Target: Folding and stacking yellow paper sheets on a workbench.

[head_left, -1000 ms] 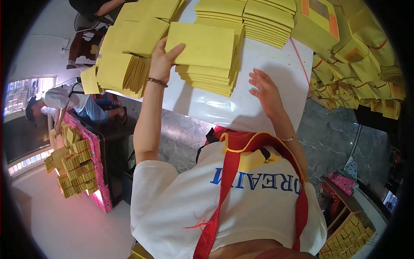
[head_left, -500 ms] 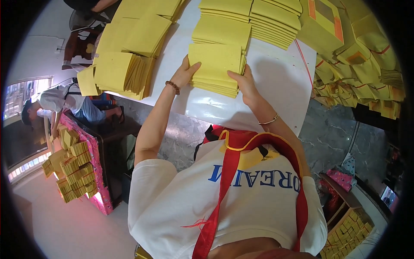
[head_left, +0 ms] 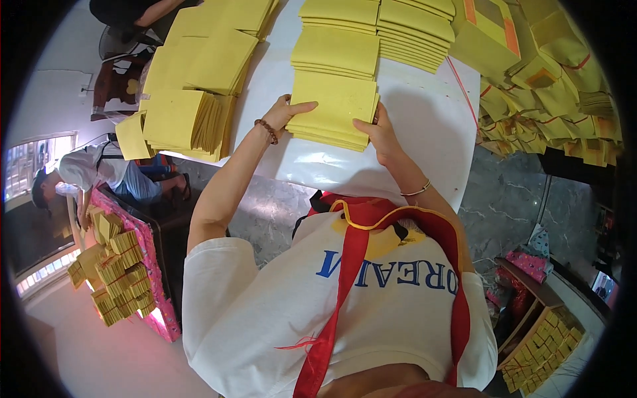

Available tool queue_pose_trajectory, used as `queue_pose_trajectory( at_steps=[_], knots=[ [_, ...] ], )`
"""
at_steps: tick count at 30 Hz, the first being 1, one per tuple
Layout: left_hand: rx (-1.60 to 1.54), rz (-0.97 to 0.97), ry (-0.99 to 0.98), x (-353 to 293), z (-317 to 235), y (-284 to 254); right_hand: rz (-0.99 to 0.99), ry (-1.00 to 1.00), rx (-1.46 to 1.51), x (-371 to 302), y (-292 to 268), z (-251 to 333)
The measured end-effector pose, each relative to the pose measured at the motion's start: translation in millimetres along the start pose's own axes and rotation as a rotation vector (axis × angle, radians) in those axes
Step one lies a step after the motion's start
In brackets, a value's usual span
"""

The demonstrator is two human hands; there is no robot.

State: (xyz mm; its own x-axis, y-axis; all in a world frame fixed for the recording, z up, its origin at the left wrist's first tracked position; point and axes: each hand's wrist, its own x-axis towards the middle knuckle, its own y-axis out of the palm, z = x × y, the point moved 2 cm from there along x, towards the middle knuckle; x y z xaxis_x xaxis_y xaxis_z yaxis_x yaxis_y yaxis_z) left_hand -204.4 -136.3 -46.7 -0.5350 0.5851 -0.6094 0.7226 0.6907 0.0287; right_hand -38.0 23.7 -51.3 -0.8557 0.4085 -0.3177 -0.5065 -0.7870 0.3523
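Between my two hands is a stack of flat yellow paper pieces (head_left: 334,106), resting on the white table. My left hand (head_left: 285,114), with a beaded bracelet at the wrist, grips its left side, the thumb lying over the top. On the opposite side my right hand (head_left: 378,134), wearing a bangle, has its thumb on the top near the corner and its fingers behind the edge. The fingertips under and behind the stack are hidden. Just beyond it lies another yellow stack (head_left: 336,48) in the same row.
More yellow stacks (head_left: 176,119) line the left of the white table (head_left: 318,162). Yellow paper boxes or bags (head_left: 544,109) are piled at the right. At left, a person (head_left: 99,169) leans by a pink-covered table (head_left: 149,265) bearing bundles. Another person's arm (head_left: 156,12) shows at top left.
The layers of the held stack now lie closer together along the near edge. My left thumb reaches further over the top, and the view has shifted slightly.
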Motion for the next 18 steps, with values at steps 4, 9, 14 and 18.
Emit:
queue_pose_trajectory(
  at_steps=[4,9,14,18],
  knots=[
    [-0.138,0.319,0.036,-8.4,-9.9,11.6,0.029,-0.082,-0.029,4.6,-20.6,-9.2],
    [-0.257,0.289,0.06,-6.2,31.0,-11.0,0.11,-0.165,0.164,12.0,-10.6,-21.9],
    [-0.298,0.097,0.212,-21.9,58.3,-1.3,0.248,-0.159,0.088,-0.3,-22.5,-16.3],
    [-0.338,0.12,0.323,-32.2,73.5,15.8,0.199,-0.011,-0.074,-38.7,-33.7,4.6]
  ],
)
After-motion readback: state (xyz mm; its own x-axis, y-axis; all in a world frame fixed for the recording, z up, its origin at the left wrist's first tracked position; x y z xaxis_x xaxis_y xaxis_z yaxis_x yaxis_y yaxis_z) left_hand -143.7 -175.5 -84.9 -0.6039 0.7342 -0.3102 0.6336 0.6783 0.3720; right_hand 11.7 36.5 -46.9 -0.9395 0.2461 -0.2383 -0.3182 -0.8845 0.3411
